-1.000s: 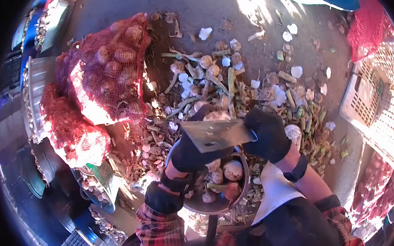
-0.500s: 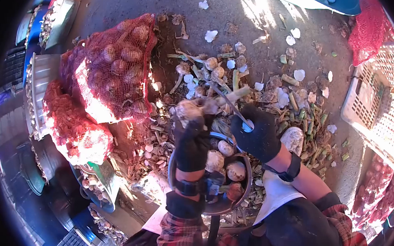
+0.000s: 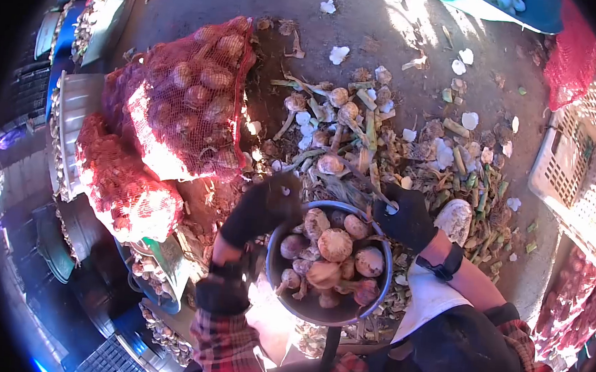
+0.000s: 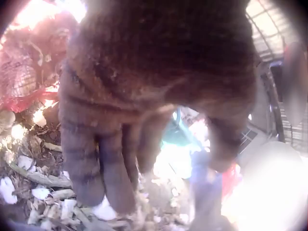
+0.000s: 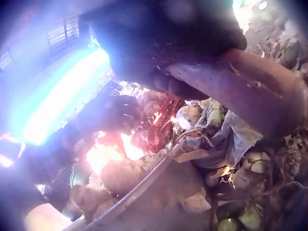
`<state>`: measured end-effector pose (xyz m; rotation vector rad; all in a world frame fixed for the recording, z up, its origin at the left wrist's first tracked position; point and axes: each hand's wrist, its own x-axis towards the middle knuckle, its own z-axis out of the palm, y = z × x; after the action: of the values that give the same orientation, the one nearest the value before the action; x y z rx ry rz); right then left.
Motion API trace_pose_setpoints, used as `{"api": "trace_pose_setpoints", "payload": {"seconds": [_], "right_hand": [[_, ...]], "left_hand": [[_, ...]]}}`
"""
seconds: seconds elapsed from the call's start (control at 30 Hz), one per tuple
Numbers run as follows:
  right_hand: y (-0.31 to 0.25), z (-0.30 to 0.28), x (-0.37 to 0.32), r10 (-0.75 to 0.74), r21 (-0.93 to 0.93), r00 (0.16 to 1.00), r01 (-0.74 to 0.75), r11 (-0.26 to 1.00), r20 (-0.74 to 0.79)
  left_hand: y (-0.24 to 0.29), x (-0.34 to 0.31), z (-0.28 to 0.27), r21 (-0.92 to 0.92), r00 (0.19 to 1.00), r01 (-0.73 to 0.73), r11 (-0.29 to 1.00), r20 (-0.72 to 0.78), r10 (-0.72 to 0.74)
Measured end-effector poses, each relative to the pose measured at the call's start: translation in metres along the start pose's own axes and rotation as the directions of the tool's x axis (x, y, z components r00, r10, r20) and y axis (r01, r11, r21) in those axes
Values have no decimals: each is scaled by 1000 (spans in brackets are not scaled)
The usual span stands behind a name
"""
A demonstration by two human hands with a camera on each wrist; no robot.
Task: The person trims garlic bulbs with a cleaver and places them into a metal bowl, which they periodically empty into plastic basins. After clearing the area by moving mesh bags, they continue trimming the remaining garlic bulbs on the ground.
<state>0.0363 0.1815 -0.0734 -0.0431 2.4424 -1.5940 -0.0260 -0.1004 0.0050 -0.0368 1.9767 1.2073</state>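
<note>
My left hand (image 3: 263, 208), in a dark glove, is beside the left rim of a round bucket (image 3: 334, 317) and holds nothing. In the left wrist view its fingers (image 4: 84, 163) hang fairly straight, a little apart. Several garlic bulbs (image 3: 335, 245) lie in the bucket, pale and trimmed. My gloved right hand (image 3: 406, 216) grips a cleaver (image 3: 362, 179) by the handle at the bucket's far right rim. The blade shows nearly edge-on from my head, broad in the right wrist view. Untrimmed garlic (image 3: 330, 164) with stems lies past the bucket.
Red mesh sacks (image 3: 187, 95) of bulbs stand at the left. Cut stems (image 3: 474, 184) and peelings cover the ground ahead and right. A white plastic crate (image 3: 555, 162) is at the far right, a blue basin (image 3: 511, 4) at the top. A shoe tip (image 3: 453, 221) shows beside my right hand.
Earlier my left hand held a garlic bulb against the cleaver, over the bucket. The hand is now lower left with no bulb in it, and more of the bucket's bulbs show.
</note>
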Motion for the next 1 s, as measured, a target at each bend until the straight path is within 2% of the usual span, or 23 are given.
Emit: {"api": "trace_pose_setpoints", "payload": {"seconds": [0.03,0.07,0.1,0.17,0.2,0.27,0.3,0.37,0.4,0.43,0.47,0.5,0.53,0.57,0.63,0.7,0.73,0.77,0.83,0.87,0.9,0.93,1.0], "right_hand": [[-1,0,1,52,0,999,-52,999,12],[-1,0,2,48,-4,999,-48,999,7],[-2,-3,3,70,-18,997,-70,997,18],[-6,-8,3,83,-50,996,-83,995,12],[-4,-10,3,88,-57,996,-87,995,7],[-1,-11,2,157,-67,988,-158,985,-13],[-2,-14,3,161,-70,987,-162,984,-17],[-6,-20,6,209,-36,978,-208,978,26],[-8,-21,8,209,-34,978,-209,977,25],[-11,-22,11,133,-81,991,-134,988,-16],[-15,-23,14,53,-132,997,-59,989,-50],[-22,-25,19,54,-130,997,-60,990,-47],[-31,-28,25,-29,-146,998,22,989,-50],[-39,-31,29,-110,-164,993,100,981,-53],[-49,-37,36,-138,-193,990,131,972,-22],[-51,-36,41,-226,-248,974,215,945,-17],[-51,-37,40,-222,-251,975,210,945,-19],[-52,-38,39,-247,-257,969,233,938,-22],[-51,-42,37,-270,-265,963,255,930,-23],[-51,-44,36,-269,-279,963,261,924,10],[-50,-45,34,-266,-291,963,267,919,43],[-47,-45,33,-264,-289,963,265,920,44],[-36,-41,33,-267,-314,960,282,907,89]], "left_hand": [[-5,28,-4,144,976,-21,989,-210,51],[-9,59,-6,306,913,-17,952,-384,140],[-15,91,-8,446,839,14,895,-492,232],[-29,145,-7,585,696,73,807,-610,379],[-42,168,-9,608,700,115,785,-611,371],[-35,182,-11,530,778,249,811,-608,159],[-33,181,-12,531,781,244,812,-603,160],[-32,169,-13,469,780,32,883,-564,272],[-29,160,-10,471,781,32,881,-563,273],[-25,148,-5,295,786,-112,949,-558,266],[-21,135,2,100,792,-246,964,-553,260],[-1,114,12,90,810,-266,960,-519,273],[-12,104,19,89,810,-264,960,-520,271],[-25,98,26,222,807,-347,911,-425,411],[-21,84,45,335,787,-438,834,-306,536],[-5,70,66,572,678,-487,660,-230,699],[1,64,69,568,679,-490,661,-227,698],[7,60,71,577,814,-362,732,-187,550],[6,52,79,590,915,-223,776,-147,375],[1,48,87,55,893,-347,936,-284,348],[-8,48,89,-229,894,-383,895,-335,297],[-18,48,92,-486,891,-419,767,-383,244],[-33,50,87,-408,922,-353,842,-303,240]]}}
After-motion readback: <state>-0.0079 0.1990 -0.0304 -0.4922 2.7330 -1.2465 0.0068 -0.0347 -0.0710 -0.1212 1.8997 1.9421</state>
